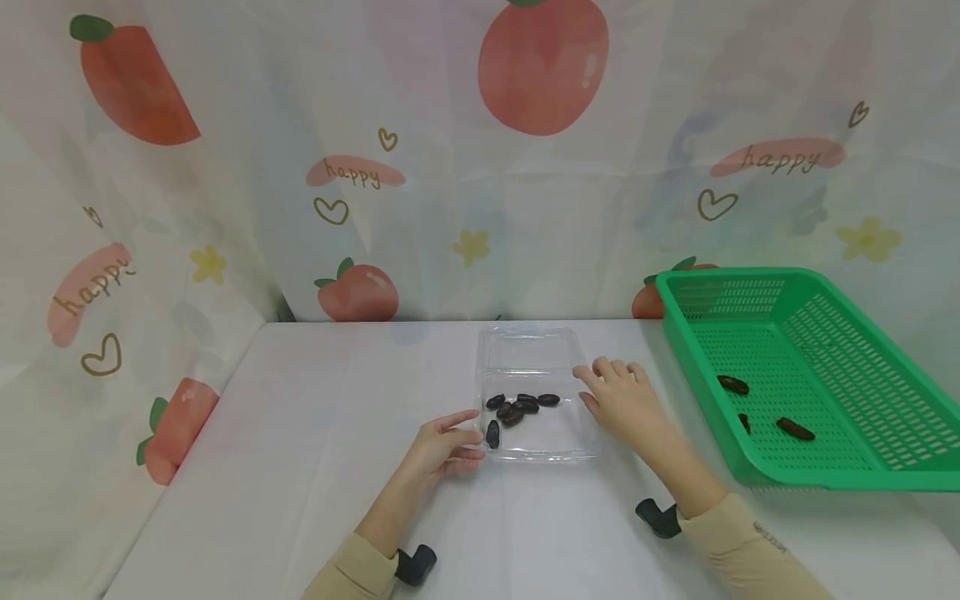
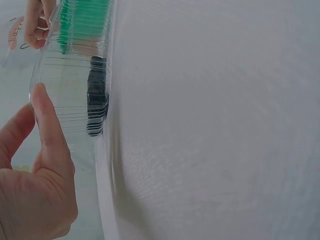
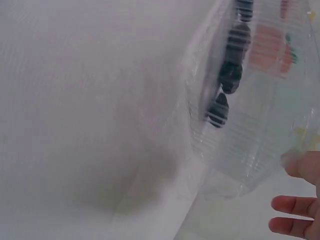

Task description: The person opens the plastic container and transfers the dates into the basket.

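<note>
The clear plastic container (image 1: 558, 429) is laid between the left hand (image 1: 441, 446) and the right hand (image 1: 621, 400), its lid (image 1: 528, 352) unfolded beyond them, its long axis pointed forward. Probably light, slick and easily dented, it is best held by opposite rims. Its left rim is touched by the former, unclenched; the latter is poised loosely at its right, grasping nothing. Dark oval pieces (image 1: 512, 417) are gathered nearer the left hand.
</note>
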Demonstrator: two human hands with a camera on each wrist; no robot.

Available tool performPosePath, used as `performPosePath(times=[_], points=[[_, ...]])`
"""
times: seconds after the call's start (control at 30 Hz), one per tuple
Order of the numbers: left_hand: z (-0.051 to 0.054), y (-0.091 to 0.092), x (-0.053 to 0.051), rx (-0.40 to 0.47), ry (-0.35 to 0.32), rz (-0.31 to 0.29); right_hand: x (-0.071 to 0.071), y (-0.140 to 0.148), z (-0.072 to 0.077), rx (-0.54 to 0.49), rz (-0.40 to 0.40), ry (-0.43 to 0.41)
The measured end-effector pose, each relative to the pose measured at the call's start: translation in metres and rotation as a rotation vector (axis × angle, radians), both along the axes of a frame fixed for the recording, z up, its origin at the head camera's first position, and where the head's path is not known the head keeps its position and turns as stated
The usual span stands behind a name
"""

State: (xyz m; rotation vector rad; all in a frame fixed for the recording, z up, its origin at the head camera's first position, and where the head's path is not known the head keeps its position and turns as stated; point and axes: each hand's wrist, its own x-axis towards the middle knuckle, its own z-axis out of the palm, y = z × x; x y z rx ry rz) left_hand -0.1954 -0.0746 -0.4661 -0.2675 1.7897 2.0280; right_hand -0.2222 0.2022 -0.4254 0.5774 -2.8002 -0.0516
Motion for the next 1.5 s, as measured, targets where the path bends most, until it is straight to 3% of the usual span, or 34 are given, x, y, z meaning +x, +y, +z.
performPosePath(times=[0.63,1.03,1.5], points=[[-0.002,0.001,-0.001,0.001,-0.018,0.015,-0.008,-0.036,-0.026,0.109,0.032,-0.076],[-0.003,0.002,-0.001,-0.016,-0.025,0.025,-0.012,-0.038,-0.031,0.155,0.034,-0.127],[-0.003,0.001,-0.002,-0.024,-0.028,0.013,-0.015,-0.04,-0.037,0.152,0.049,-0.115]])
